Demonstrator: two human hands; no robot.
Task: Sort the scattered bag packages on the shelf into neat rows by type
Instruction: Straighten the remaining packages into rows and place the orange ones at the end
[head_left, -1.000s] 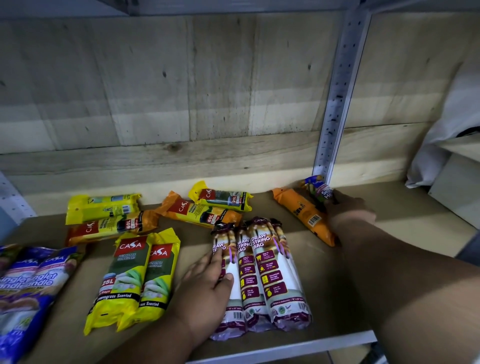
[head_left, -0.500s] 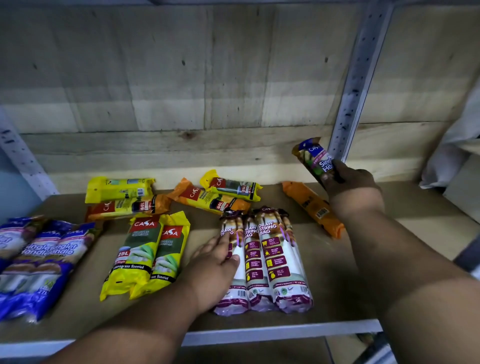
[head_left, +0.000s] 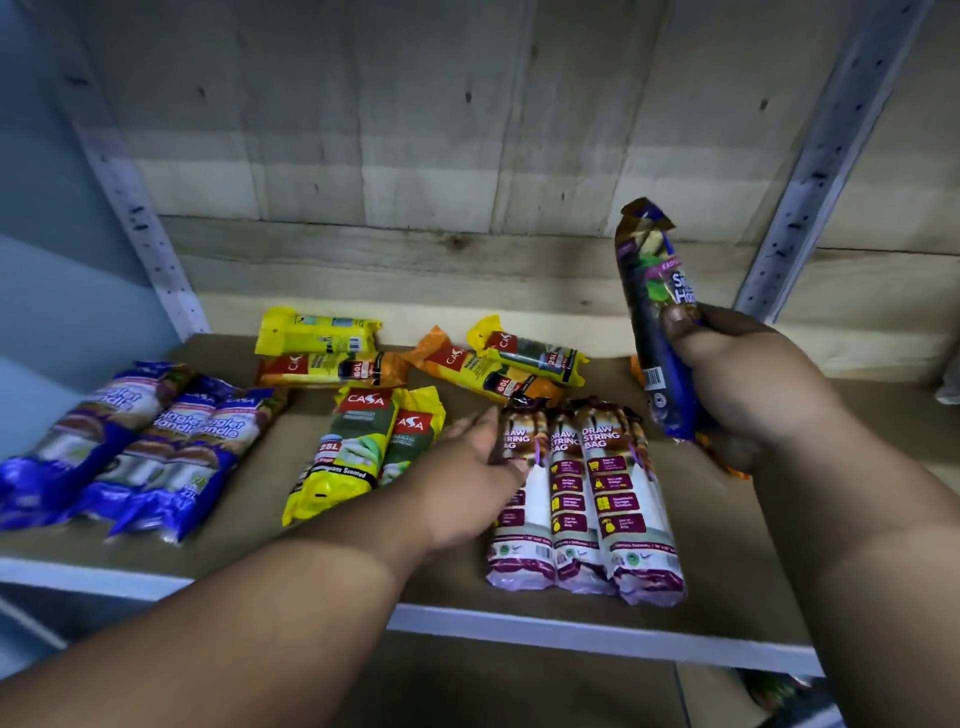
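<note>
My right hand grips a dark blue bag package and holds it upright above the right side of the shelf. My left hand lies flat with spread fingers against the left edge of three white and maroon drawstring bag packages, lined up side by side. Two yellow packages lie together left of that hand. Three blue and white handle bag packages form a row at the far left. Yellow and orange packages lie scattered at the back, with more to their left.
The brown shelf board has a white front edge. Perforated metal uprights stand at the back left and back right. A wooden plank wall closes the back. An orange package peeks out under my right hand.
My right hand has lifted the dark blue package from the back right corner of the shelf up and toward me. My left hand has stayed by the drawstring packages.
</note>
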